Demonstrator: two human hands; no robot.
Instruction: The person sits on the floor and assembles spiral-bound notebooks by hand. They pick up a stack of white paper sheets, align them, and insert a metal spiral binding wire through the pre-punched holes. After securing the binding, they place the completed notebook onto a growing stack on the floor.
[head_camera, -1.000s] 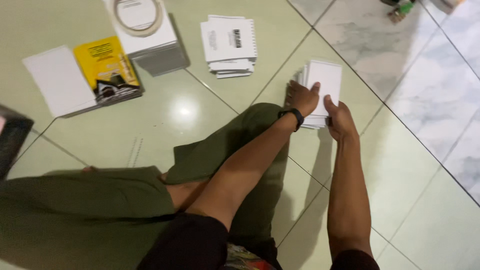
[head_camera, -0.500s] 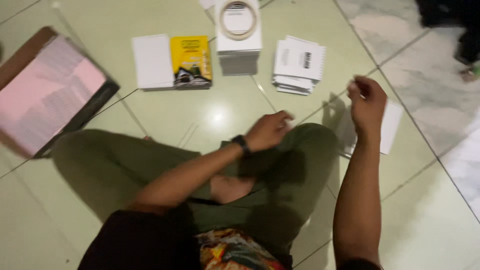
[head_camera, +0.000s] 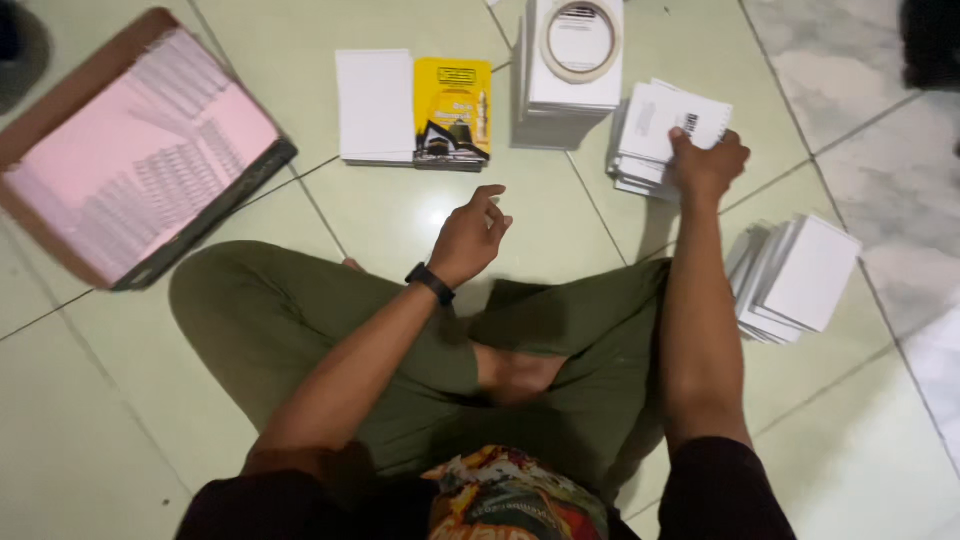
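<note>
pale green floor tiles (head_camera: 420, 215) lie under me, turning to marbled white ones on my right, and i sit cross-legged on them in olive trousers (head_camera: 300, 320). my right hand (head_camera: 708, 160) is stretched forward with its fingers closed on the near edge of the top white booklet (head_camera: 672, 120) of a loose stack (head_camera: 640, 170), thumb on top; that booklet shows a small barcode patch. my left hand (head_camera: 470, 235) hangs over the floor just ahead of my knee, fingers loosely curled and holding nothing, a black wristband (head_camera: 430, 283) on the wrist.

to the right of my right forearm sits a second, fanned pile of white booklets (head_camera: 795, 275), well apart from the first. just left of the stack i'm gripping stands a tall white pile (head_camera: 570, 95) with a ring of tape (head_camera: 580, 38) lying on top. further left are a yellow-covered book (head_camera: 453, 110) and a plain white one (head_camera: 375, 105), side by side and touching. far left is an open cardboard box (head_camera: 130, 160) packed with pink sheets.
</note>
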